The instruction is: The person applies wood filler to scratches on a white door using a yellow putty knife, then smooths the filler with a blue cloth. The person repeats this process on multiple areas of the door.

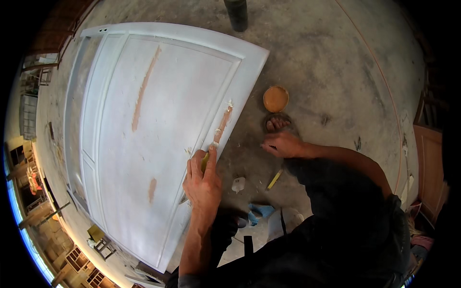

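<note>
from my remote station i watch a white panelled door [158, 115]. at its right edge, the left hand [203, 185] grips a yellow tool [205, 162] near a tan strip [223, 124]. right of the door, the right hand's [284, 145] fingers are curled; i cannot tell whether they hold anything. a round tub [276, 99] of orange-brown stuff sits right of the door too.

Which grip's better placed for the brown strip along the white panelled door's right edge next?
Probably the left grip: it holds a slim yellow tool on the white panelled door, at the brown strip. The right grip is curled off the door, over the grey floor; whether it holds anything is unclear.
</note>
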Available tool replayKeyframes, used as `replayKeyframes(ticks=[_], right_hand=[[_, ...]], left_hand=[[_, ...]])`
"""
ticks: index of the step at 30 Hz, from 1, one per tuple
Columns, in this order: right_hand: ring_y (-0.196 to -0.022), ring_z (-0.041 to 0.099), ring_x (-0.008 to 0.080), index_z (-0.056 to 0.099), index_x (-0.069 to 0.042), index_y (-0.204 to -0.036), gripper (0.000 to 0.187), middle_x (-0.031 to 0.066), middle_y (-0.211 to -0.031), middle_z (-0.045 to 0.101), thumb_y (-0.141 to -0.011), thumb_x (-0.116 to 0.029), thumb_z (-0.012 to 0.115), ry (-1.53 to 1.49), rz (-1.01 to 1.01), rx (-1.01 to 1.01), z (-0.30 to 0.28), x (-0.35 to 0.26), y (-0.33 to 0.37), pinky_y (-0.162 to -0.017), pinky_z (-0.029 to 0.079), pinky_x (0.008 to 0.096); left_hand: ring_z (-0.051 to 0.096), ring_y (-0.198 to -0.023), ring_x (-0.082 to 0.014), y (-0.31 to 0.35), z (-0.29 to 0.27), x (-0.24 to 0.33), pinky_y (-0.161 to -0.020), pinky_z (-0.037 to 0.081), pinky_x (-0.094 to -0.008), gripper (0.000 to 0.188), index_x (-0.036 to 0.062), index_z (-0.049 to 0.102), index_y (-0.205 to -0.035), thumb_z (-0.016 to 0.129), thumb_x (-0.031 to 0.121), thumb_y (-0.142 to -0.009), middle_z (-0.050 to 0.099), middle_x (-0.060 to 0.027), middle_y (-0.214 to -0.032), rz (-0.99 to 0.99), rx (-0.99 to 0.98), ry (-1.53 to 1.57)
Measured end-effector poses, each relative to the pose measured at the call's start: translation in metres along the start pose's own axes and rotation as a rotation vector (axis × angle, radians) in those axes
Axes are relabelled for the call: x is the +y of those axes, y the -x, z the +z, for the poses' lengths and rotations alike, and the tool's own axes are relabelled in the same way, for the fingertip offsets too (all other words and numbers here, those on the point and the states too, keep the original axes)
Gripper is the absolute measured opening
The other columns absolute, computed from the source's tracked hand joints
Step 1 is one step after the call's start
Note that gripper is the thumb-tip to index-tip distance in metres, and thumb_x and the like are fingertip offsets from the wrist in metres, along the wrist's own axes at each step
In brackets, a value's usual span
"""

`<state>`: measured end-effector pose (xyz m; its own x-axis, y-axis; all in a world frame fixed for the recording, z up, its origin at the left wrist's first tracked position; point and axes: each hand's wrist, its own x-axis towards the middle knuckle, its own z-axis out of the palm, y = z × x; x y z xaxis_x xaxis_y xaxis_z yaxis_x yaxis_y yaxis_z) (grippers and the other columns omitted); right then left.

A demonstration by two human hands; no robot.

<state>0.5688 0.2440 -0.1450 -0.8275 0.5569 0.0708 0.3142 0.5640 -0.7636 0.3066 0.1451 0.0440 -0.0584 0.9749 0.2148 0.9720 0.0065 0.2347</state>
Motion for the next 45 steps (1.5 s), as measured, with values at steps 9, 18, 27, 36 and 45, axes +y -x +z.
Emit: replayKeyframes(ticks=[9, 18, 27, 36, 45], right_hand=[[-0.079, 0.07, 0.0351, 0.073, -0.005, -0.087, 0.026, 0.0122, -0.086, 0.069, -0.1, -0.026, 0.066, 0.023, -0.001, 0.017, 0.002, 0.0, -0.001, -0.073, 0.056, 0.0448], [-0.079, 0.07, 0.035, 0.073, -0.005, -0.088, 0.026, 0.012, -0.087, 0.07, -0.101, -0.026, 0.066, 0.001, 0.021, 0.031, 0.002, -0.001, 0.002, -0.073, 0.056, 0.045], [-0.078, 0.069, 0.0363, 0.073, -0.004, -0.089, 0.027, 0.0139, -0.087, 0.07, -0.102, -0.027, 0.066, -0.014, 0.015, 0.012, -0.002, -0.002, -0.001, -0.073, 0.056, 0.0446], [-0.079, 0.07, 0.0357, 0.073, -0.003, -0.09, 0.027, 0.0138, -0.088, 0.071, -0.102, -0.027, 0.066, -0.018, 0.024, 0.009, -0.001, -0.004, -0.003, -0.074, 0.056, 0.0439], [-0.08, 0.07, 0.0356, 0.073, -0.003, -0.091, 0.026, 0.0139, -0.088, 0.071, -0.101, -0.026, 0.066, -0.013, 0.01, 0.002, -0.003, -0.006, -0.001, -0.075, 0.056, 0.0441]], left_hand=[[0.069, -0.091, -0.027, -0.015, 0.005, 0.003, -0.059, 0.057, -0.0384, 0.04, 0.0069, 0.077, -0.117, 0.069, -0.012, -0.082, 0.066, -0.0067, -0.106, 0.011, 0.048, -0.014], [0.068, -0.091, -0.0298, -0.011, 0.003, 0.0, -0.063, 0.057, -0.0411, 0.052, 0.0047, 0.075, -0.124, 0.066, -0.013, -0.076, 0.065, -0.0099, -0.112, 0.023, 0.016, 0.008], [0.068, -0.089, -0.0258, -0.015, 0.005, 0.002, -0.061, 0.058, -0.0377, 0.04, 0.007, 0.077, -0.117, 0.068, -0.012, -0.084, 0.066, -0.0067, -0.105, -0.006, 0.055, -0.028], [0.068, -0.088, -0.0288, -0.02, 0.005, 0.0, -0.061, 0.057, -0.0387, 0.047, 0.0039, 0.077, -0.119, 0.066, -0.014, -0.077, 0.065, -0.0096, -0.109, 0.048, 0.054, -0.016], [0.067, -0.089, -0.0273, -0.03, 0.011, 0.002, -0.059, 0.058, -0.0378, 0.048, 0.0068, 0.077, -0.119, 0.067, -0.013, -0.077, 0.065, -0.0083, -0.108, 0.041, 0.054, -0.028]])
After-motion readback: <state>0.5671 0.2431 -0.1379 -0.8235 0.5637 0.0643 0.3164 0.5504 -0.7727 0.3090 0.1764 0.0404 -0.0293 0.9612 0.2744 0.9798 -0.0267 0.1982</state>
